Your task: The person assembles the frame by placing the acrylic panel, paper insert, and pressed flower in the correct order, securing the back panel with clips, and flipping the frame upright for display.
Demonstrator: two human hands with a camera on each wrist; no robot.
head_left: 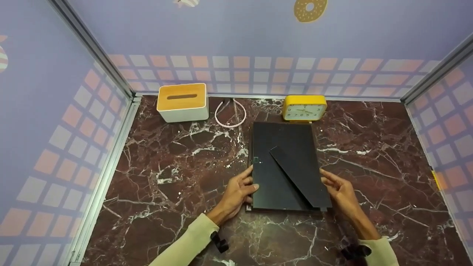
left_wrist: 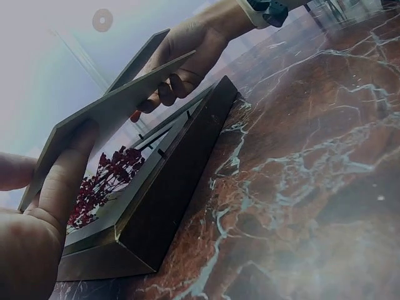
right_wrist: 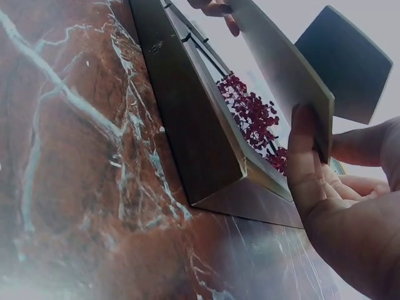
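A black picture frame back panel [head_left: 269,136] with a slanted stand leg [head_left: 299,175] is held level over a dark photo frame [left_wrist: 175,194]. My left hand [head_left: 238,192] pinches the panel's left edge, thumb on top and fingers beneath. On the opposite edge my right hand [head_left: 343,194] pinches it too, as the right wrist view shows. Both wrist views reveal a gap between panel and frame. Dark red dried flowers [right_wrist: 250,115] lie inside the frame, which rests on the table. The panel hides most of the frame in the head view.
On the marbled table [head_left: 184,177], a tissue box [head_left: 183,103] with a wooden lid stands at the back left. Beside it lies a pale looped cord [head_left: 230,126]. A yellow clock [head_left: 305,108] stands just behind the frame. Patterned walls enclose the back and sides.
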